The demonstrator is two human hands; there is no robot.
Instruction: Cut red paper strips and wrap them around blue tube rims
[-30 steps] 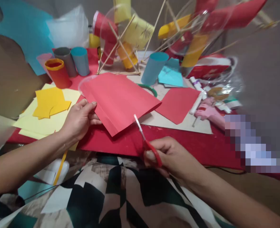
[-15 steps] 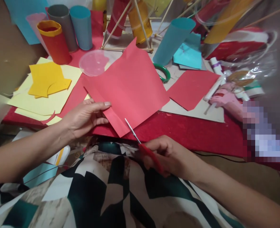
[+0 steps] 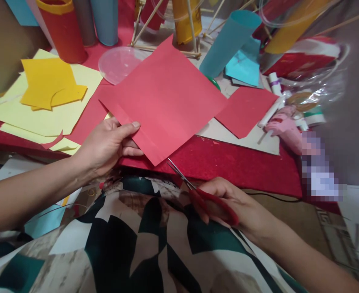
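Observation:
A sheet of red paper (image 3: 170, 97) is tilted up over the table's front edge, with a crease along its lower left side. My left hand (image 3: 112, 140) pinches it by that left edge, thumb on top and fingers underneath. In my right hand (image 3: 225, 197) is a pair of red-handled scissors (image 3: 187, 181), the fingers wrapped round its handles. The blades point up and to the left, slightly parted. Their tips lie just beside the paper's bottom corner.
Yellow pieces (image 3: 49, 81) lie on pale yellow sheets to the left. Paper tubes, including a blue tube (image 3: 228, 42), stand behind, near a wooden-stick frame (image 3: 167, 49). Right are a red paper piece (image 3: 248, 110), a pink glue gun (image 3: 289, 126) and a clear plastic bag (image 3: 322, 85).
The scissors have drawn back down and right from the paper, and their blades have parted. The view has shifted a little; my left hand keeps its hold on the red paper.

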